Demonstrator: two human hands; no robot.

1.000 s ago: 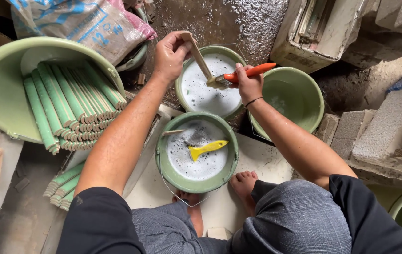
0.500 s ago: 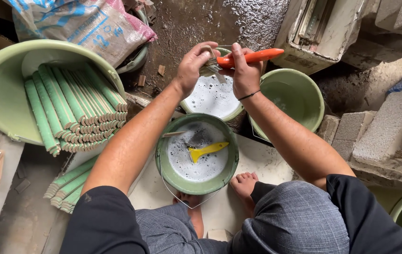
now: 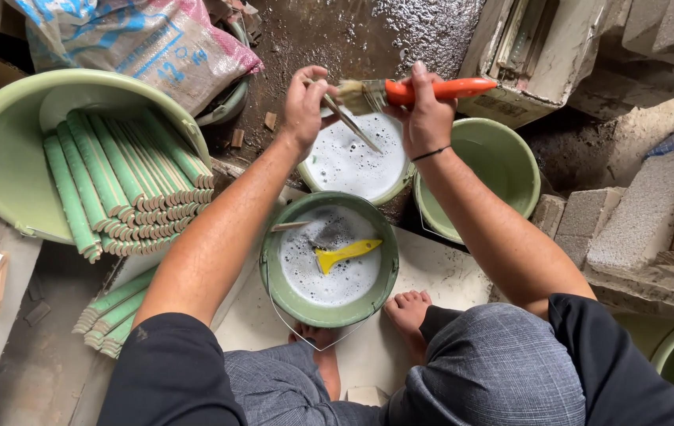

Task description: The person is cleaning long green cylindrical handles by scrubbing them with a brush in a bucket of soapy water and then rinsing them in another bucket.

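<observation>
The right hand (image 3: 425,118) grips the orange handle of a paintbrush (image 3: 412,91), fingers clenched around it, bristles pointing left. The left hand (image 3: 305,106) pinches a thin tan strip (image 3: 349,122) that slants down over the far foamy bucket (image 3: 352,162), just beside the bristles. Nearer the person, another green bucket (image 3: 329,260) holds a yellow scraper (image 3: 345,254) in suds
</observation>
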